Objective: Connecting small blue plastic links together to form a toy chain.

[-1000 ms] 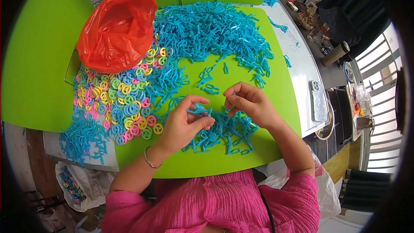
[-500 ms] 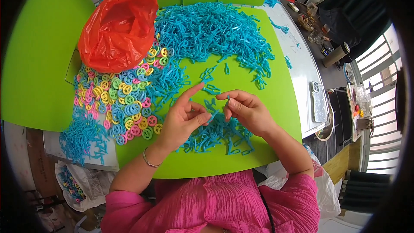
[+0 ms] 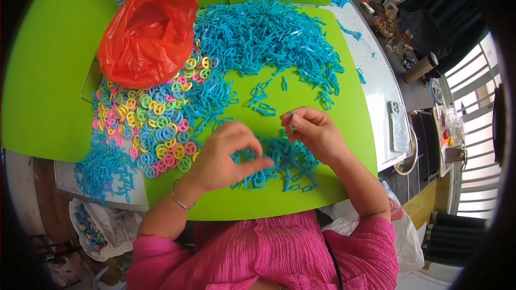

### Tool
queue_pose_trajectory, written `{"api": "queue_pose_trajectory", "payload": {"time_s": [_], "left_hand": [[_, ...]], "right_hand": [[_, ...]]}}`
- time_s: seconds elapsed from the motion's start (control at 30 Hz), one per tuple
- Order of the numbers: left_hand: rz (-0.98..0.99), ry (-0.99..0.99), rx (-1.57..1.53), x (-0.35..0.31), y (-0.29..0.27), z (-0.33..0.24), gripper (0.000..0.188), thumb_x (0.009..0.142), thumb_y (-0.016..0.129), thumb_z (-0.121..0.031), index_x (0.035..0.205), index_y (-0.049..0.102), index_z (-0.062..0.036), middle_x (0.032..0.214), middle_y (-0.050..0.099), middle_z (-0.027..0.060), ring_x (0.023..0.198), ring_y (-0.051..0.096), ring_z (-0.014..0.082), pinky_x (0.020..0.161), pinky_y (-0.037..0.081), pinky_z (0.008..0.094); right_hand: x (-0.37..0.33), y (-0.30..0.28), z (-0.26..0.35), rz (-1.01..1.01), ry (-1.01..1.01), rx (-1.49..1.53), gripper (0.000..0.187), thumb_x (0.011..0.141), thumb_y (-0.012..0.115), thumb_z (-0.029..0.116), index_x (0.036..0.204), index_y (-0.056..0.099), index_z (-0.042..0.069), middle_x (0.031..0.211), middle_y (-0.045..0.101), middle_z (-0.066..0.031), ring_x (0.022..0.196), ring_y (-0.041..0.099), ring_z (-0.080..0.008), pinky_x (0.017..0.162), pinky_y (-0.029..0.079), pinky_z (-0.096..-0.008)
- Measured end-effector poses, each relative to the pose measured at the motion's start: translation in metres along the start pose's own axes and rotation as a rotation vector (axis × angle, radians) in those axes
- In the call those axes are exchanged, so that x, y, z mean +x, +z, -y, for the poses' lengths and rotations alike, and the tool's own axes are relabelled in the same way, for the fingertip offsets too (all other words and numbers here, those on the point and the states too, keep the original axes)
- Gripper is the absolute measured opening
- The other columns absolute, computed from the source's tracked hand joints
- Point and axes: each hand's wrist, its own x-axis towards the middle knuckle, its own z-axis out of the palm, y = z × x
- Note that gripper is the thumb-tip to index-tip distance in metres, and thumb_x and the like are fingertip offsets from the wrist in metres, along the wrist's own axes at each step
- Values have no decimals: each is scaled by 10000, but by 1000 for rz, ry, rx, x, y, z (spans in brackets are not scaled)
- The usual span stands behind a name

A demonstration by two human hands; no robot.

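Note:
My left hand (image 3: 223,156) hovers over the near pile of small blue plastic pieces (image 3: 290,161), slightly blurred, with thumb and fingers curved apart and nothing visible between them. Right of it, my right hand (image 3: 317,134) pinches a small blue plastic piece (image 3: 293,113) between thumb and forefinger; most of the piece is covered by the fingertips. A few loose blue pieces (image 3: 264,109) lie on the green board (image 3: 344,182) just beyond my hands. Many look like elongated open links.
A large heap of blue pieces (image 3: 263,35) spreads at the back. To the left lie colourful small plastic wheels (image 3: 161,123) beneath a red plastic bag (image 3: 145,37). More thin blue pieces (image 3: 105,169) sit at the near left. A phone (image 3: 398,126) rests on the right.
My left hand has drawn slightly left and nearer, its thumb and fingers now parted. My right hand stays nearly in place, still pinching.

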Motion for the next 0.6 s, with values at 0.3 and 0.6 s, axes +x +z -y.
{"api": "queue_pose_trajectory", "payload": {"time_s": [0.3, 0.6], "left_hand": [[290, -46, 467, -15, 18, -41, 346, 675, 737, -391, 771, 557, -111, 799, 461, 56, 817, 473, 233, 731, 371, 362], [2, -173, 481, -30, 31, -37, 156, 748, 703, -208, 735, 607, -86, 749, 517, 33, 747, 503, 216, 672, 405, 351]], "right_hand": [[3, -12, 6, -8, -5, -70, 214, 916, 576, 175, 1017, 621, -8, 767, 575, -19, 708, 527, -106, 650, 433, -241], [0, -17, 6, -20, -19, -120, 204, 883, 625, 161, 1010, 649, 3, 908, 637, -32, 734, 540, -92, 658, 450, -244]]}}
